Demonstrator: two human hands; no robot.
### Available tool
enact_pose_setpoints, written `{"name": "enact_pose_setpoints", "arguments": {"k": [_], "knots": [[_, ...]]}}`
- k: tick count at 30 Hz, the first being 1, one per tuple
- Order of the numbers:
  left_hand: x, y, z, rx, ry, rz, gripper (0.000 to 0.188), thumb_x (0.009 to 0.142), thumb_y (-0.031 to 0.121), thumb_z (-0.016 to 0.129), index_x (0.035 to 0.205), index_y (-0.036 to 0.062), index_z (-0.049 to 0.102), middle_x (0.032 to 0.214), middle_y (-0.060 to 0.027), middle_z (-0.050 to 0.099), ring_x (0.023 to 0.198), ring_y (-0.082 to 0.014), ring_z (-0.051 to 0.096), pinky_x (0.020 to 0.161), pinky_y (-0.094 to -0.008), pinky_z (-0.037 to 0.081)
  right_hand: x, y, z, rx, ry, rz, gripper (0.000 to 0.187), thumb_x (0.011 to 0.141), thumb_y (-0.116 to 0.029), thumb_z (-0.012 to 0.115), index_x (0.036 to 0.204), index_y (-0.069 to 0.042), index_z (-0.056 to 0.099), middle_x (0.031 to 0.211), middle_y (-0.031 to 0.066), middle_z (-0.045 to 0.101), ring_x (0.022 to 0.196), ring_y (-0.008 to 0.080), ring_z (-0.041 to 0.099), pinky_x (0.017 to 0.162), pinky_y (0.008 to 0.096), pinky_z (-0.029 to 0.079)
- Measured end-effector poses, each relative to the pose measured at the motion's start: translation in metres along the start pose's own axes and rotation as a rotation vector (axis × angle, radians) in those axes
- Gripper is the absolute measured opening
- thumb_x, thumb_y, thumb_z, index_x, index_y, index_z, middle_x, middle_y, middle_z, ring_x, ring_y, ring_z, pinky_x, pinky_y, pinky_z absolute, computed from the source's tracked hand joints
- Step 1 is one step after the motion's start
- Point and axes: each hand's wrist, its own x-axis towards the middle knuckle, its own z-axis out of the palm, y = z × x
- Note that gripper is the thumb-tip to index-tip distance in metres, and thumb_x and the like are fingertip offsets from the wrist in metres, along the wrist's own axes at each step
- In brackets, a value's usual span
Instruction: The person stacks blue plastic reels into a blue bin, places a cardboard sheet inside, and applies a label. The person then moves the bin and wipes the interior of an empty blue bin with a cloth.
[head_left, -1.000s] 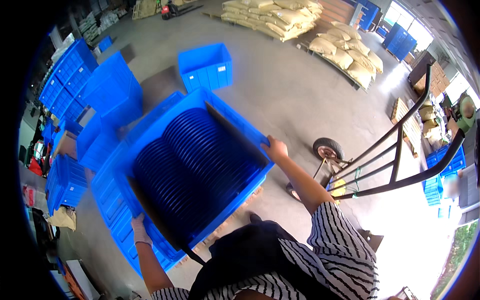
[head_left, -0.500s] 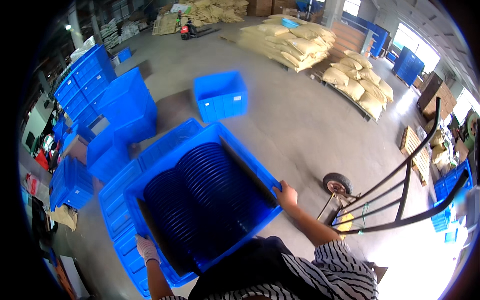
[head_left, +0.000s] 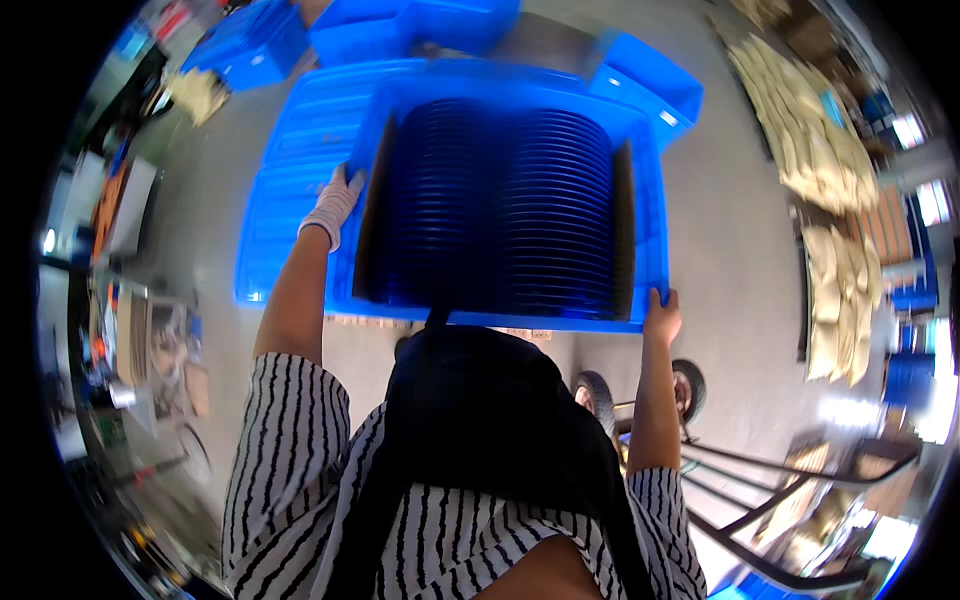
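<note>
Gripping the near right corner of the blue crate (head_left: 650,200) with the right hand (head_left: 661,312), fingers closed over the edge. Touching the crate's left rim with the gloved left hand (head_left: 335,205), fingers slightly apart; cannot tell whether pinching it firmly. Between both hands, seeing two rows of dark blue ribbed pieces (head_left: 555,210) inside. Just left of the left hand, flat blue panels (head_left: 285,215). Near and below the right hand, a handcart wheel (head_left: 690,388). Farther ahead of it, a blue bin (head_left: 640,100); well to its right, pale sacks (head_left: 805,130).
</note>
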Motion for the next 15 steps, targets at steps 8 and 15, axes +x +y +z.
{"name": "enact_pose_setpoints", "arguments": {"k": [8,15], "knots": [[-0.339,-0.18,0.042,-0.644,0.209,-0.755,0.057,0.094,0.046,0.046,0.139,0.0116,0.043,0.139,-0.0143,0.05,0.13,-0.0272,0.044,0.108,-0.0374,0.033,0.0,0.071,-0.002,0.363,0.029,0.024,0.034,0.093,-0.024,0.056,0.119,-0.002,0.056,0.104,0.0142,0.066,0.089,0.0237,0.061,0.081,0.0363,0.049],[-0.736,-0.286,0.17,-1.165,-0.033,-1.789,0.032,0.093,0.044,0.043,0.106,0.0166,0.055,0.082,-0.0068,0.053,0.057,-0.0203,0.044,0.049,-0.0397,0.037,-0.018,0.046,-0.014,0.422,0.099,0.23,0.043,0.095,-0.028,0.054,0.131,-0.004,0.047,0.125,0.0188,0.055,0.104,0.0273,0.059,0.087,0.039,0.05]]}}
